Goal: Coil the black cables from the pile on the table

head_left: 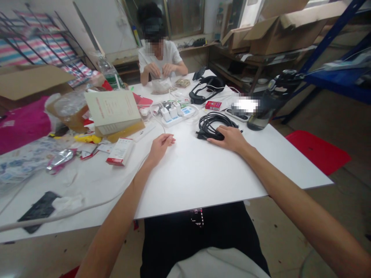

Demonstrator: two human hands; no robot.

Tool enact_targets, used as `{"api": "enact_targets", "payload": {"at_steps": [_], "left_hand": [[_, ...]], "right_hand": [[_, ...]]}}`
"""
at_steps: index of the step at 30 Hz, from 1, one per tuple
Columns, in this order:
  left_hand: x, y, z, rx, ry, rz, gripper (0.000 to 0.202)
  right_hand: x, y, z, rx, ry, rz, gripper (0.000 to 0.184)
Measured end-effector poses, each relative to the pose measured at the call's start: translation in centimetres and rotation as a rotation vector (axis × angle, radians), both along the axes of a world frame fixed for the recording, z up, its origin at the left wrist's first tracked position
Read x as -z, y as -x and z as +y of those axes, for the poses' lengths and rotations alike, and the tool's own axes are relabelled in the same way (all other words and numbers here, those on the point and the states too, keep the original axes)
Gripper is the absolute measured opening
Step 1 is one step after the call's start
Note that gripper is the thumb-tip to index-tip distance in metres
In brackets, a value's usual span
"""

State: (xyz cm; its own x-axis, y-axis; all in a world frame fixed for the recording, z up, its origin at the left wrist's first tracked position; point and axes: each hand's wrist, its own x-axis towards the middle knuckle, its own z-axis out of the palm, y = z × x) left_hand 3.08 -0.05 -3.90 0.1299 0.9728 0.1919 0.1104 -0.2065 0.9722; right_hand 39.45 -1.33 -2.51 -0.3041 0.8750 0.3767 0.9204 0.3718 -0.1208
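Observation:
A coiled black cable lies on the white table in front of me, a plug end showing at its left side. My right hand grips the near right edge of the coil, with the thumb stretched left along it; some of the fingers are hidden. To the left, my left hand rests on the tabletop, fingers loosely curled together and nothing visible in them. It is apart from the cable. A thin white wire runs close behind and beside this left hand.
A white power strip with plugs sits beyond my hands. A dark bottle, a phone, a red box and a black headset stand around the coil. Left are a white-red box and clutter. Another person works opposite.

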Motion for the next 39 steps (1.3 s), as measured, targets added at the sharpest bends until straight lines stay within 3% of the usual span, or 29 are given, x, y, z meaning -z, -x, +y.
{"api": "enact_targets", "payload": {"at_steps": [5, 13, 39], "left_hand": [[-0.7, 1.2, -0.6, -0.062, 0.116, -0.293, 0.045], [-1.9, 1.4, -1.2, -0.094, 0.205, -0.491, 0.047], [-2.6, 1.7, -1.8, -0.101, 0.263, -0.582, 0.046]], "right_hand": [[0.1, -0.5, 0.0, 0.010, -0.034, 0.028, 0.064], [-0.1, -0.6, -0.2, 0.023, -0.056, 0.050, 0.064], [-0.3, -0.8, -0.7, 0.008, -0.038, 0.100, 0.067]]}}
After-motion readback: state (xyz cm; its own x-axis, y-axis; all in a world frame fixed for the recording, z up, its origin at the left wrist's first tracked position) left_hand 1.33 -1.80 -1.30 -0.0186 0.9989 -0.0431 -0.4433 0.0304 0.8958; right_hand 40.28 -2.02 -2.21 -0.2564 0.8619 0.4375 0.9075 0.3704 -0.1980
